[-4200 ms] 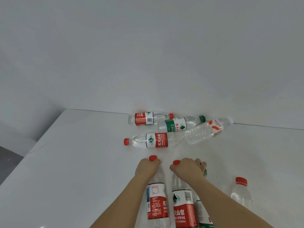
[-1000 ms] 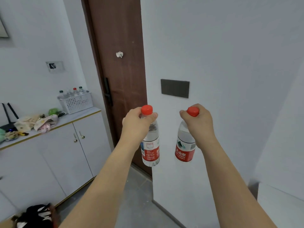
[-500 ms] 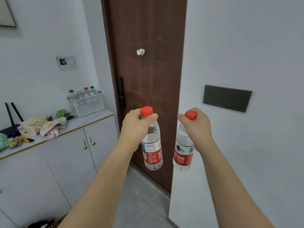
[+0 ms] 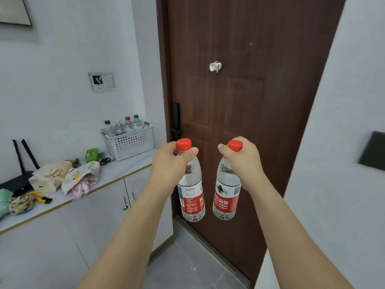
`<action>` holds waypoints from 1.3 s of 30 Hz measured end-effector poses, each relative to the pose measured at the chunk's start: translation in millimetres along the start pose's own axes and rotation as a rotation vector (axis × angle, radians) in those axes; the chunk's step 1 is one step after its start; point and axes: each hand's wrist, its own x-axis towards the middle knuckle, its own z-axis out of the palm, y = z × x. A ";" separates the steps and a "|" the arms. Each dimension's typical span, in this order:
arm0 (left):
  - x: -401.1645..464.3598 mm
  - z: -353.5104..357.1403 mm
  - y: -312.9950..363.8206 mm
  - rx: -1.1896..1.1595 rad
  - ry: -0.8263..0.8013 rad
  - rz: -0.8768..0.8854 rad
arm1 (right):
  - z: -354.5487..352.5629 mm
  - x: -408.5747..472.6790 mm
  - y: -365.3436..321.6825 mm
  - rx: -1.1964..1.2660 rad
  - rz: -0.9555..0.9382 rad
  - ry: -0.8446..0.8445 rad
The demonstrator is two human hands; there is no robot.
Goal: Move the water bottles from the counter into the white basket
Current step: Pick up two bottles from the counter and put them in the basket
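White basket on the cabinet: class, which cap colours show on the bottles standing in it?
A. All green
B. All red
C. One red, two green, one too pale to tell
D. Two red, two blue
C: in the basket four bottles stand upright, with one red cap, green caps at the left and right ends, and one cap too pale to tell.

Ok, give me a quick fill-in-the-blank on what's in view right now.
1. Each hand grips a bottle just under its ___ cap.
2. The basket stands on the ___ cabinet, beside the door.
3. The basket already holds ___ bottles.
4. The held bottles hang ___, caps up.

Missing words: red; white; four; upright
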 end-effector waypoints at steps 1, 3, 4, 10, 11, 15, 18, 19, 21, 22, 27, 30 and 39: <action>17.4 -1.9 -6.4 -0.009 0.006 0.000 | 14.5 14.3 4.6 -0.002 -0.006 -0.009; 51.7 -4.0 -18.0 -0.010 0.027 0.005 | 43.0 43.8 13.3 0.009 -0.012 -0.031; 69.6 -4.6 -21.7 -0.005 0.035 0.006 | 56.0 59.9 16.2 0.019 -0.006 -0.037; 172.5 -23.2 -32.3 0.010 0.094 0.023 | 132.0 154.8 15.8 0.090 -0.038 -0.100; 188.5 -28.8 -34.6 0.014 0.108 0.023 | 146.5 168.2 13.8 0.108 -0.042 -0.108; 248.5 -55.4 -48.8 0.032 0.156 0.011 | 209.1 213.2 5.7 0.168 -0.046 -0.150; 297.3 -80.7 -64.2 0.040 0.210 -0.001 | 262.4 247.6 3.6 0.212 -0.032 -0.201; 314.0 -89.4 -69.7 0.035 0.222 -0.004 | 280.3 259.2 3.0 0.218 -0.029 -0.214; 347.9 -107.7 -80.6 0.020 0.251 -0.003 | 316.4 281.7 0.7 0.238 -0.015 -0.227; 364.3 -117.2 -86.1 0.012 0.266 0.000 | 334.4 292.2 -1.0 0.258 -0.012 -0.227; 452.7 -168.2 -103.6 -0.044 0.335 0.027 | 419.4 350.5 -20.9 0.293 -0.025 -0.186; 502.4 -191.7 -111.7 -0.062 0.380 0.050 | 463.8 384.5 -29.6 0.330 -0.064 -0.149; 604.4 -219.0 -162.4 -0.061 0.449 -0.003 | 582.7 470.6 -2.3 0.300 -0.093 -0.248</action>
